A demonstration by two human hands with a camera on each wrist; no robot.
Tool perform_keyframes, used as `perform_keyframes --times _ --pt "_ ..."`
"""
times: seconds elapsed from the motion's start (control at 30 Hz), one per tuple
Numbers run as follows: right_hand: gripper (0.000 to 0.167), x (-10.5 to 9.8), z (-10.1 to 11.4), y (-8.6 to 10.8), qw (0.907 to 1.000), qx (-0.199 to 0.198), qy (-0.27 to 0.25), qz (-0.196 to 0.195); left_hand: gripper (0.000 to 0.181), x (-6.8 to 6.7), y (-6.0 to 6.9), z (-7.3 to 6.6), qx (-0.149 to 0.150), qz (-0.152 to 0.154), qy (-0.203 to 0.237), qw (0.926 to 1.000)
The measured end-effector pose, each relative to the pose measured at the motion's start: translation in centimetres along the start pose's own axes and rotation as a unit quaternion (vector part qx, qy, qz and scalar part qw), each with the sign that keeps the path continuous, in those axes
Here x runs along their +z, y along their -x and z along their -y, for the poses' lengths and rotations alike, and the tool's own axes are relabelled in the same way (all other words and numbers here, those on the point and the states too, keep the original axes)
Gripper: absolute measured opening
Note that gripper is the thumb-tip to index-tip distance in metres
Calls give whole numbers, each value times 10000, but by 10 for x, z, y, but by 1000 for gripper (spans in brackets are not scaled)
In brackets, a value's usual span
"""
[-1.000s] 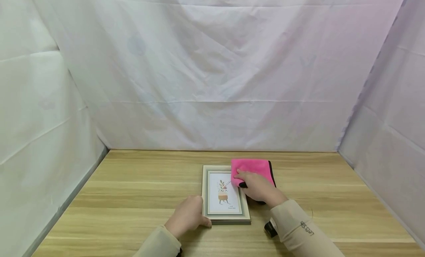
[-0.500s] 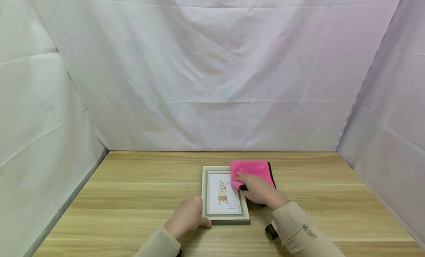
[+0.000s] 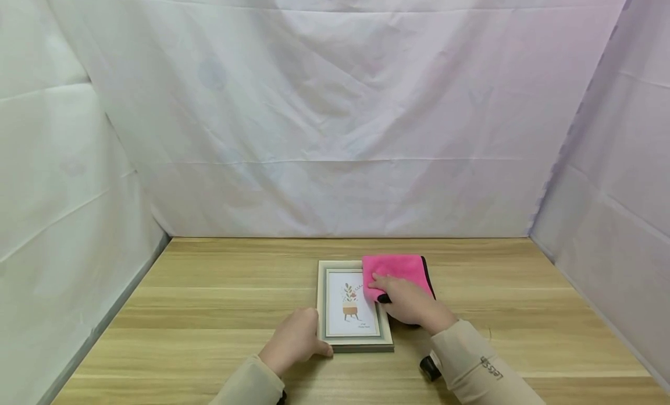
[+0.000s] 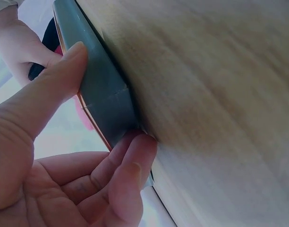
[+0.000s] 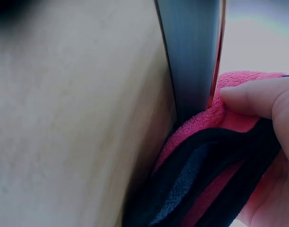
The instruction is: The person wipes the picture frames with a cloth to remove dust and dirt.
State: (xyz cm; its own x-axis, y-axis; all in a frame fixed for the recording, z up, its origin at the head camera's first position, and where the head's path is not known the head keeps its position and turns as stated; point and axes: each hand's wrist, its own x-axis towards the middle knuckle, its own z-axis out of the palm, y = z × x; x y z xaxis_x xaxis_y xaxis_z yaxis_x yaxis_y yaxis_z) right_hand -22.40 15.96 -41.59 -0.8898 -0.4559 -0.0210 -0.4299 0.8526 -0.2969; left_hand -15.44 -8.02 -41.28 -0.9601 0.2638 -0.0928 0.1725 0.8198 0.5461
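A picture frame (image 3: 386, 337) with a plant print lies face up on the table. At its lower left corner is my left hand (image 3: 295, 341); in the left wrist view that hand (image 4: 55, 142) has its thumb on one side face and curled fingers at the adjoining side of the frame (image 4: 99, 71). My right hand (image 3: 410, 300) holds a folded pink cloth (image 3: 403, 266) over the frame's upper right part. In the right wrist view the thumb presses the black-edged cloth (image 5: 196, 127) against the frame's edge (image 5: 189, 52); the right hand's other fingers are mostly hidden.
The wood-grain table (image 3: 209, 312) extends on both sides of the frame. White curtains (image 3: 335, 120) hang behind the table and at both sides. A black item (image 3: 430, 368) shows by the right sleeve.
My right hand and the pink cloth have shifted slightly toward the table's front along the frame's right side. The left hand keeps its place at the corner.
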Motion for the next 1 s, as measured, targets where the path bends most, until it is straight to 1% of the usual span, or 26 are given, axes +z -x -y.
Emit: perform_keyframes --times 0.17,0.3,0.67,0.8,1.0 --pt "38 -1 1 3 9999 -97 -28 -20 40 -1 0 0 39 -29 -18 10000" --pt "38 -1 2 5 9999 -100 -7 -25 41 -2 0 0 66 -34 -41 10000" --pt "39 -2 5 13 9999 -100 8 73 40 -2 1 -1 71 -46 -75 9999" --pt "40 -2 6 17 9998 -171 71 125 40 -2 1 -1 89 -53 -102 9999" --pt "40 -1 7 20 9995 -261 109 141 40 -1 0 0 36 -17 -47 10000"
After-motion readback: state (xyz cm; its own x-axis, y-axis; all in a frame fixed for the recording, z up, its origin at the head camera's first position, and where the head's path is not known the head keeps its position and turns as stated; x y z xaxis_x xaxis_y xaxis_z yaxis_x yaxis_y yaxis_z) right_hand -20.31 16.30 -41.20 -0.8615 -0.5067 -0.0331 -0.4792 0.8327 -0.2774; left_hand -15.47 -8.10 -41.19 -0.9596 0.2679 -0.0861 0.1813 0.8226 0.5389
